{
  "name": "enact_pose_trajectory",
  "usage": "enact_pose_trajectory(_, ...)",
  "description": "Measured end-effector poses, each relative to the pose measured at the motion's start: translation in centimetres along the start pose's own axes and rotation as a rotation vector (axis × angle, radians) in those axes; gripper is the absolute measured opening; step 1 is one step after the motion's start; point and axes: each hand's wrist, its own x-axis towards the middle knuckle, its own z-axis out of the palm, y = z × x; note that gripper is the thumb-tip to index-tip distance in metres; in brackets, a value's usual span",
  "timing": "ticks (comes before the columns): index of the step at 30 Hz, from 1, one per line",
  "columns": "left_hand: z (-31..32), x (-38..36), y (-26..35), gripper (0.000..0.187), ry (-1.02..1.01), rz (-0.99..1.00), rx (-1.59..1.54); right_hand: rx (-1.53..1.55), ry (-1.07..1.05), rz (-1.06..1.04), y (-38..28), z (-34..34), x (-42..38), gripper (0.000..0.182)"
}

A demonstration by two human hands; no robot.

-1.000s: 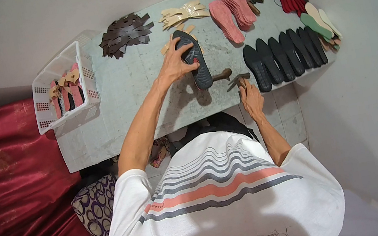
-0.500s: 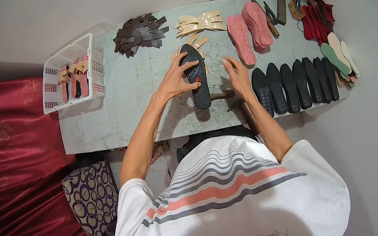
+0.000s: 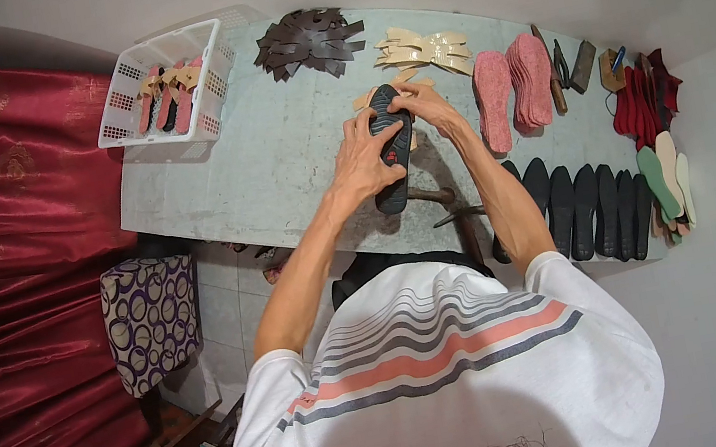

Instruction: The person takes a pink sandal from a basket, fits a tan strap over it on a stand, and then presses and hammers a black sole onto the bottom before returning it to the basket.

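A black sandal sole (image 3: 393,196) with a small red mark is held underside up over the table. My left hand (image 3: 357,164) grips it, fingers and thumb spread over its middle. At the toe end, my right hand (image 3: 428,108) is closed on the sole's edge. Cream strap pieces (image 3: 362,100) stick out around the toe; whether they are attached is hidden. Below my right wrist, a metal post with a rounded end (image 3: 441,195) stands at the table's front edge, beside a thin dark tool (image 3: 460,215).
A white basket (image 3: 211,120) with strapped sandals stands at left. Dark straps (image 3: 309,43), cream straps (image 3: 423,47) and pink insoles (image 3: 532,83) lie along the back. Hand tools (image 3: 582,66), red pieces (image 3: 634,106) and a row of black soles (image 3: 587,207) are at right.
My right hand has come up from beside the sole to its toe end and closed on it. My left hand keeps its hold. The whole view has turned and shifted.
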Motion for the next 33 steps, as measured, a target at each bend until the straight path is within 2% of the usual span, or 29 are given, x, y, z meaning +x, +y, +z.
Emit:
enact_pose_trajectory(2,1.0,-0.8,1.4,0.075,0.022,-0.066,-0.027,0.043,0.010,-0.102,-0.6,0.3,-0.1,0.070)
enact_pose_trajectory(7,3.3,-2.1,3.7,0.075,0.132,-0.199,0.003,0.045,0.007,-0.089,-1.3,0.3,-0.2,0.076)
enact_pose_trajectory(11,2.4,-2.9,5.5,0.082,0.075,-0.273,-0.021,0.054,0.034,-0.087,-1.3,0.7,-0.3,0.079)
enact_pose_trajectory(18,4.1,-3.3,4.9,0.090,0.144,-0.212,-0.077,0.053,0.032,-0.080,-1.6,0.6,-0.5,0.080)
enact_pose_trajectory(24,3.1,-3.8,4.9,0.084,0.100,-0.268,-0.164,0.043,0.049,-0.109,-1.6,0.6,-1.0,0.075)
enact_pose_trajectory(27,3.1,-3.8,4.0,0.082,0.198,-0.245,-0.120,0.099,0.073,-0.147,-1.4,0.6,-0.6,0.073)
enact_pose_trajectory(33,2.3,-3.1,2.3,0.079,0.119,-0.252,-0.174,0.037,0.083,-0.162,-2.4,0.6,-0.6,0.070)
